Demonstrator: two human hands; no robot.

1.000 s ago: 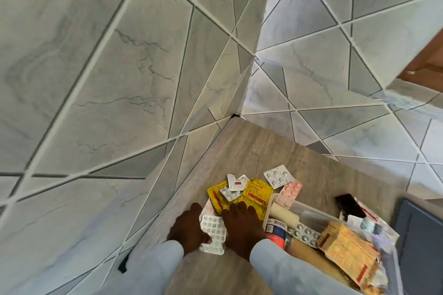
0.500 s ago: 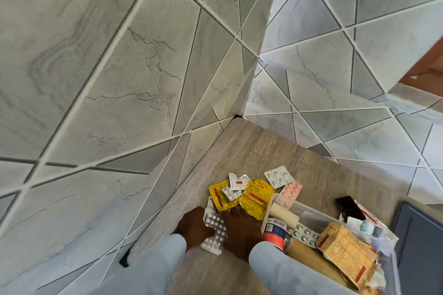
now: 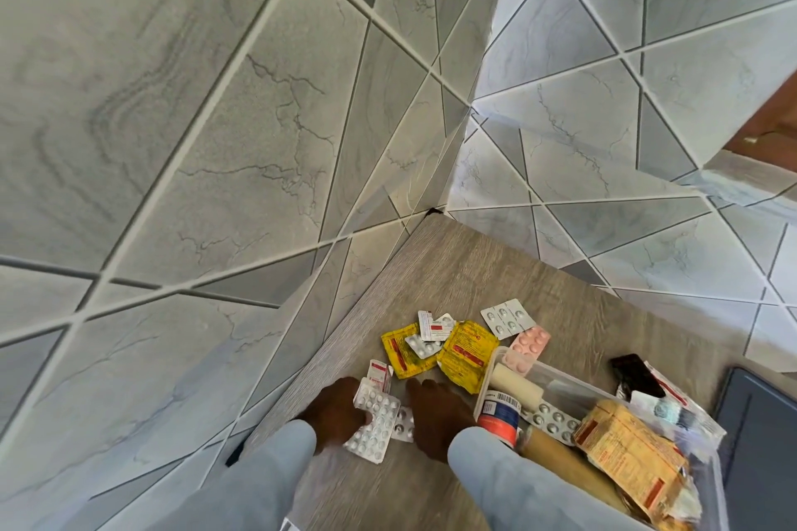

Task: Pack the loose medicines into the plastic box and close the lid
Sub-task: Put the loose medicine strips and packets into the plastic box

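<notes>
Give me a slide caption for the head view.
Left hand grips a white blister strip beside the open plastic box.

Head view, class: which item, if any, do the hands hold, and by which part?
The left hand grips the white blister strip by its left long edge; the right hand rests beside it, holding nothing visible.

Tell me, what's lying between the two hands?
In the head view, a white pill sheet lies between the left hand and right hand.
</notes>
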